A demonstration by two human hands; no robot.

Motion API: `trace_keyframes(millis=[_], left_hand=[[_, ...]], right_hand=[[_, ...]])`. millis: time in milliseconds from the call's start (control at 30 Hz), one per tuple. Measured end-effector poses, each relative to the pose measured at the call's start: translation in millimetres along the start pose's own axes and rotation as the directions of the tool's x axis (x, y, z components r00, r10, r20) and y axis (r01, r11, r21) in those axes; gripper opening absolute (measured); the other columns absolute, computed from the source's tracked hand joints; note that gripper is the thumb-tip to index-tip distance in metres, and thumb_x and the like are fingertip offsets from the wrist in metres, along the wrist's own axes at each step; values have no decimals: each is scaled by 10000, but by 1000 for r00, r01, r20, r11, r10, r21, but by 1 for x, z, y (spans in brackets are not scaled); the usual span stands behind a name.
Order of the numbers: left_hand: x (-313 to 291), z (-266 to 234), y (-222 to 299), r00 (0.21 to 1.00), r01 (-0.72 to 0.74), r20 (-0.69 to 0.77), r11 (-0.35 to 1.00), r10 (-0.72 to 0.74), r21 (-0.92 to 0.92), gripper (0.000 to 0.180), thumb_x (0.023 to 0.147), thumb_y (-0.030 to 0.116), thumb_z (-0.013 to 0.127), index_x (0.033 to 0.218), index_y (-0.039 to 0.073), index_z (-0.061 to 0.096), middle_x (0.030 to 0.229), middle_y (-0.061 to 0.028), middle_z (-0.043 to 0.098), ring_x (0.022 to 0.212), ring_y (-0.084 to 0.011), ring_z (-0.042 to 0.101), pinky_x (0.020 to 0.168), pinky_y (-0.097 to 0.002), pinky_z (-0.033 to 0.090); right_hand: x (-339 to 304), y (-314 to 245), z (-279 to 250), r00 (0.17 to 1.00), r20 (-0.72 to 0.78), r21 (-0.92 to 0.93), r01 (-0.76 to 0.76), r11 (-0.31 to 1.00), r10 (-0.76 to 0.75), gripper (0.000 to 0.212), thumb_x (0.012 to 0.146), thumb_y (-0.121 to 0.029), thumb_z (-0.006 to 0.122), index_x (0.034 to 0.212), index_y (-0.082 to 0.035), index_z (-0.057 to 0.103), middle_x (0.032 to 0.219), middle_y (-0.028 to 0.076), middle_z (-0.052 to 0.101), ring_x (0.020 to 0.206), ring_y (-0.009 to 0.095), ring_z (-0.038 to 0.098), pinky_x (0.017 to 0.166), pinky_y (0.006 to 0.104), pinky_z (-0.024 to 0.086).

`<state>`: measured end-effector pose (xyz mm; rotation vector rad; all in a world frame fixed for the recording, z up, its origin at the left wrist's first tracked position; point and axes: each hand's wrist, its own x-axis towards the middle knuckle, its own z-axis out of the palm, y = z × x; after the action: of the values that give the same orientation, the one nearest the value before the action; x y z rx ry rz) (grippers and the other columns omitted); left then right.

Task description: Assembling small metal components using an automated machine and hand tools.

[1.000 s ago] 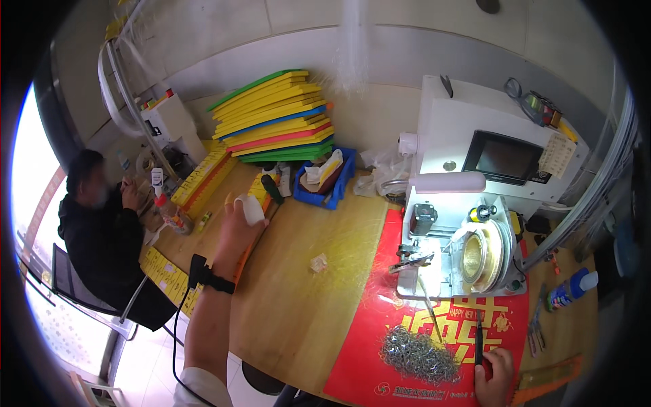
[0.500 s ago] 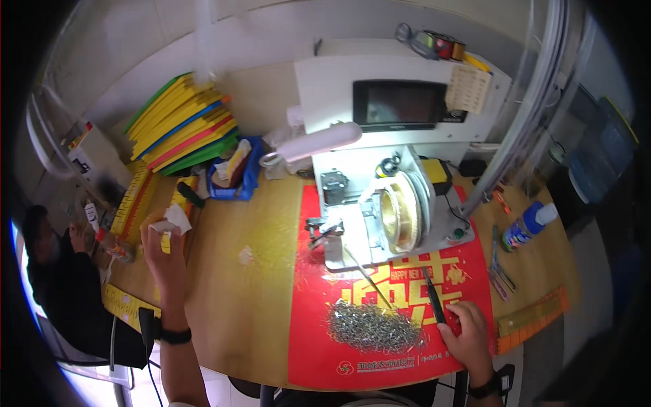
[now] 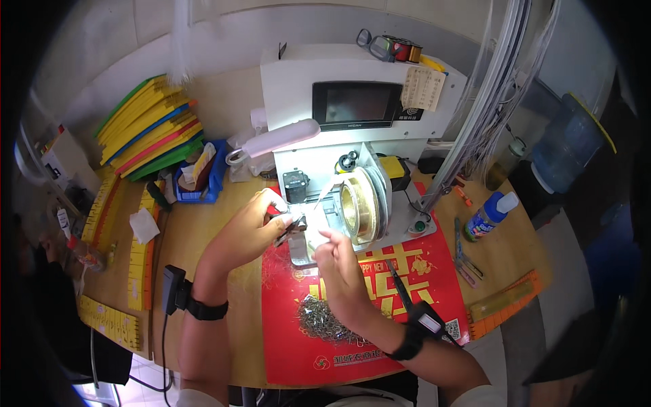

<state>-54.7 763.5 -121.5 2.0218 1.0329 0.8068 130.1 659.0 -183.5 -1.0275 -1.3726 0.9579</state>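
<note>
My left hand (image 3: 247, 227) is at the front left of a white bench machine (image 3: 286, 95). Its thumb and fingers are pinched together at a small dark metal fitting (image 3: 298, 220), and what lies between them is too small to make out. Just right of it, my right hand (image 3: 340, 271) has curled fingers at the machine's lit front plate; anything in them is hidden. Beside them stands a gold-rimmed reel (image 3: 359, 207). Below, a pile of small shiny metal pieces (image 3: 322, 319) lies on a red printed mat (image 3: 285, 353), partly behind my right forearm. Black-handled tweezers (image 3: 401, 285) lie right of that hand.
A white lamp (image 3: 281, 138) reaches over the work spot. Yellow folders (image 3: 146, 129) and a blue bin (image 3: 215, 180) stand at the back left, with crumpled white paper (image 3: 144, 225) nearer. A spray bottle (image 3: 489, 217) and pliers (image 3: 466, 261) are at the right. Another person sits far left.
My left hand has let go of the white paper and moved right to the machine. My right hand has left the tweezers and moved up and left to the machine's front.
</note>
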Motion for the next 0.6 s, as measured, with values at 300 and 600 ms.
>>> trace_keyframes(millis=[300, 600], left_hand=[[-4, -13, -15, 994, 77, 85, 987, -65, -140, 241, 987, 194, 673, 1078, 7, 550, 924, -123, 645, 816, -170, 632, 734, -347, 508], [-11, -22, -6, 968, 214, 156, 973, -199, -87, 264, 970, 233, 689, 1088, 27, 575, 924, -146, 643, 801, -207, 624, 733, -363, 501]], right_hand=[[57, 27, 25, 951, -252, 478, -38, 878, 179, 114, 1050, -150, 591, 1077, -43, 560, 788, -38, 498, 657, 32, 420, 591, 205, 337], [17, 20, -1, 991, -83, -155, 89, 984, -103, 140, 1051, -130, 521, 999, -8, 568, 878, 75, 557, 815, 164, 553, 750, 333, 468]])
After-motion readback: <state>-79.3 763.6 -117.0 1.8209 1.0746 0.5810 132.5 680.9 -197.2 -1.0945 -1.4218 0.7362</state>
